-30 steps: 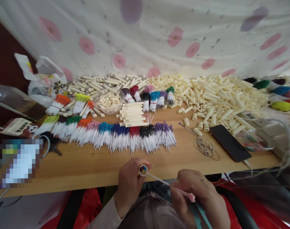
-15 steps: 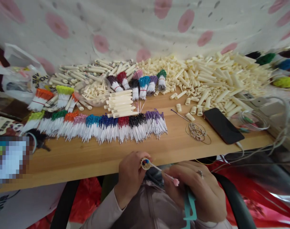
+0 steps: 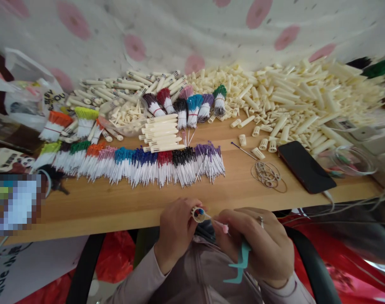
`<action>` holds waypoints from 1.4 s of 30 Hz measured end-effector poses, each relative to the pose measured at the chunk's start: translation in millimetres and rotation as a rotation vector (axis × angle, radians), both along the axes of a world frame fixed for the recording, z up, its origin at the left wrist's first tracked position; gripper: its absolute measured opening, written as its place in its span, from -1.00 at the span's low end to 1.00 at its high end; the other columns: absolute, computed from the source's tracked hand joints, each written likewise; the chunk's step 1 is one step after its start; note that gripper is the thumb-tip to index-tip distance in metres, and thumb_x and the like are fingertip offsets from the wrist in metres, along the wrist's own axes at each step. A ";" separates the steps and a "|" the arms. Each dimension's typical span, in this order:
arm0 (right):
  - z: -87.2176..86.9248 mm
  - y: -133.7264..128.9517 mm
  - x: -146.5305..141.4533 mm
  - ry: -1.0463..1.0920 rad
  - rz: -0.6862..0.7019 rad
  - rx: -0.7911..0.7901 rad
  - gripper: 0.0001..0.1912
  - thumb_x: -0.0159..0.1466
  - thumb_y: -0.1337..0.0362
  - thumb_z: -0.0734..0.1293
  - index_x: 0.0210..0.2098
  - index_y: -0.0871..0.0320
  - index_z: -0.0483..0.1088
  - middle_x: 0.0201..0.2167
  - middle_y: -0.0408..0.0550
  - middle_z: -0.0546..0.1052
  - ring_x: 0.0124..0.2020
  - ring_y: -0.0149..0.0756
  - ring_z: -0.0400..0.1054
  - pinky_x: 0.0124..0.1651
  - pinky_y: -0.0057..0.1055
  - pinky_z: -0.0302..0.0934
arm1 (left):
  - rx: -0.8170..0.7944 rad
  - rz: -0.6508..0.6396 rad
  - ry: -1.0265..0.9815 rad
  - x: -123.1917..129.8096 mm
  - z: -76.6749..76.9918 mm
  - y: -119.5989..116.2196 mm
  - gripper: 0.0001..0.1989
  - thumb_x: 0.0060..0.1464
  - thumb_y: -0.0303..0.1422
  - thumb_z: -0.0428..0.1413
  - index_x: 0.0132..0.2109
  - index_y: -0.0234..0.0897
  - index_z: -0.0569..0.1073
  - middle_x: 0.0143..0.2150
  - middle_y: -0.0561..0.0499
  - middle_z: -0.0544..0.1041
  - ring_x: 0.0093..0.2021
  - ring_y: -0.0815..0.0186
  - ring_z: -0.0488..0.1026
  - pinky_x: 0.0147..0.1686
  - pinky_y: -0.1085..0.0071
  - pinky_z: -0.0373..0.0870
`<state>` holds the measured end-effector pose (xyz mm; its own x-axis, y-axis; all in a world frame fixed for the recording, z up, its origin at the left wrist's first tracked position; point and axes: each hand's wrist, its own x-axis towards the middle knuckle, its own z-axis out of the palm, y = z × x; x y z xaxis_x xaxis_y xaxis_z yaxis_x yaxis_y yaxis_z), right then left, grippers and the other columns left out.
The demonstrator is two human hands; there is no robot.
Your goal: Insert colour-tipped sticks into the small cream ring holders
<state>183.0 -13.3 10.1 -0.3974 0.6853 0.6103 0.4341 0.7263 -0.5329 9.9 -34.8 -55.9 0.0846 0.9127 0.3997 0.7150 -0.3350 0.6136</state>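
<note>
Barrel (image 3: pixel 195 214) of cream plastic sits at 6 o'clock in view, the left hand's (image 3: pixel 175 232) fingers clamped round it; its slotted mouth faces the camera, blue and red tips inside, its other end hidden in the grip. Right-hand (image 3: pixel 258 242) fingers pinch 1 pink-headed refill (image 3: pixel 224 228), long axis running from 10 to 4 o'clock, head towards 4, white shaft reaching the mouth; how deep, I cannot tell. Teal strip (image 3: pixel 243 264) hangs from that hand. On the surface (image 3: pixel 122 207), coloured refills (image 3: pixel 129 166) lie at 10 o'clock from the barrel, the phone (image 3: pixel 307 166) at 2.
</note>
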 end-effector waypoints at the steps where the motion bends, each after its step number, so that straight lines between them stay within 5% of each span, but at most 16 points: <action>1: -0.9 0.0 -0.5 -0.005 -0.007 -0.002 -0.70 0.27 0.55 0.30 -0.11 0.07 0.38 -0.60 -0.29 0.48 -0.69 -0.40 0.33 -0.55 -0.45 0.28 | -0.006 0.008 0.004 -0.2 -0.3 -0.3 -0.66 0.42 -0.25 -0.11 -0.20 -0.19 0.52 -0.34 0.00 0.66 -0.34 0.25 0.61 -0.35 0.37 0.46; 14: -6.3 2.8 -6.8 -0.016 -0.041 -0.007 -0.91 0.42 0.36 0.32 -0.08 0.10 0.41 -0.63 -0.32 0.46 -0.69 -0.47 0.33 -0.51 -0.54 0.26 | -0.010 0.016 -0.002 -2.3 -1.2 -1.0 -0.58 0.45 -0.13 -0.16 -0.19 -0.21 0.50 -0.36 0.01 0.65 -0.37 0.25 0.61 -0.38 0.37 0.41; 21: -7.1 0.7 -7.3 0.090 -0.138 0.026 -0.76 0.36 0.43 0.32 -0.02 0.03 0.44 -0.59 -0.29 0.54 -0.73 -0.45 0.30 -0.59 -0.50 0.24 | -0.018 0.052 -0.043 -1.6 -3.9 -2.3 -0.67 0.43 -0.17 -0.05 -0.21 -0.20 0.50 -0.36 0.03 0.64 -0.38 0.27 0.60 -0.38 0.39 0.41; 28: -13.8 3.4 -12.4 0.039 0.088 -0.070 -0.79 0.41 0.44 0.28 -0.01 0.11 0.45 -0.52 -0.18 0.56 -0.60 -0.40 0.42 -0.51 -0.49 0.24 | -0.024 0.059 -0.061 -1.6 -3.6 -6.0 -0.63 0.44 -0.15 -0.11 -0.20 -0.21 0.49 -0.37 0.01 0.65 -0.39 0.25 0.61 -0.40 0.37 0.41; 34: -16.8 0.8 -12.3 0.018 0.100 -0.090 -0.75 0.40 0.47 0.29 0.03 0.11 0.42 -0.44 -0.14 0.60 -0.57 -0.40 0.42 -0.48 -0.47 0.22 | -0.020 0.080 -0.037 -2.4 -3.4 -7.8 -0.58 0.45 -0.13 -0.15 -0.21 -0.21 0.49 -0.39 0.01 0.63 -0.41 0.25 0.60 -0.41 0.36 0.42; 42: -17.5 8.6 -19.8 -0.063 0.040 -0.174 -0.94 0.47 0.29 0.27 -0.09 0.09 0.39 -0.59 -0.30 0.46 -0.69 -0.47 0.27 -0.56 -0.51 0.11 | 0.095 0.116 0.023 -7.0 -6.7 -4.9 -0.70 0.44 -0.25 -0.10 -0.19 -0.23 0.46 -0.38 0.02 0.62 -0.40 0.25 0.59 -0.41 0.39 0.38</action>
